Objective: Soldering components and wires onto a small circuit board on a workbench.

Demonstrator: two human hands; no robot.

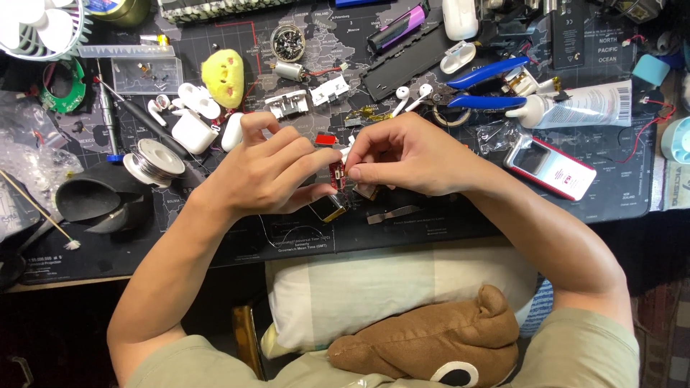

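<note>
Left hand (277, 172) and right hand (402, 154) pinched together on small red circuit board (336, 174) above cluttered mat (431, 223); likely to slip and drop amid parts

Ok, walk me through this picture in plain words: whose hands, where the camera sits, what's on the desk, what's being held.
One camera, worn on the person's head, looks down at their own bare hands over a dark desk mat. The left hand and right hand meet over a small red circuit board, pinching it between the fingertips. A small yellow-edged part sits just under it. Around them lie a solder spool, white earbuds and their cases, blue pliers, a white tube and a yellow toy. A brown plush rests in the lap.
</note>
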